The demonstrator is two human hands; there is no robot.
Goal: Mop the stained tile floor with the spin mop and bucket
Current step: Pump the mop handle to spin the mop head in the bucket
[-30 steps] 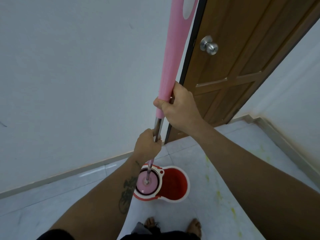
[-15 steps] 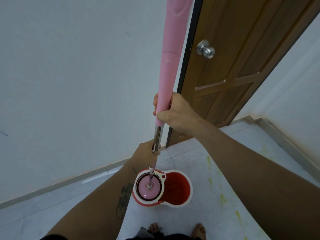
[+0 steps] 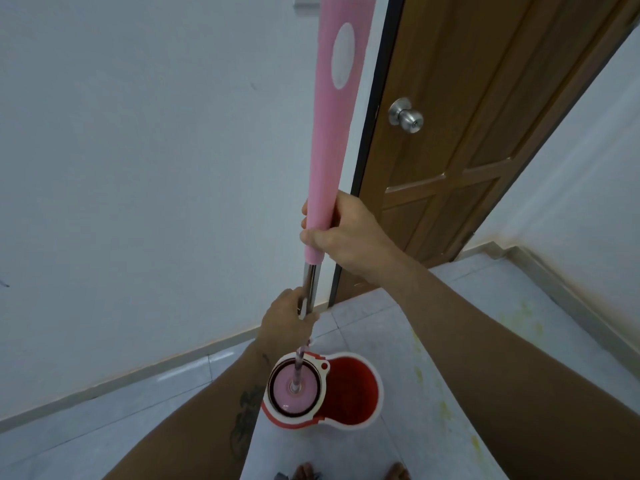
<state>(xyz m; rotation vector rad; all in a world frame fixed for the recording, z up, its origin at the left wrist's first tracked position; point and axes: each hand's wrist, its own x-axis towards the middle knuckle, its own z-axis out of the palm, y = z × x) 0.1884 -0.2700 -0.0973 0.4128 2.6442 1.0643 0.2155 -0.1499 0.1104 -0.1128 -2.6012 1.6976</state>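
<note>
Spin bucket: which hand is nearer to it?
Left. The left hand grips the metal shaft just above the spin bucket; the right hand holds the pink grip higher up the mop handle.

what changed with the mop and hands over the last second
The right hand dipped with the pink mop handle, then rose back, a pumping stroke. The left hand kept its grip on the steel shaft; the mop head stayed in the bucket spinner.
</note>
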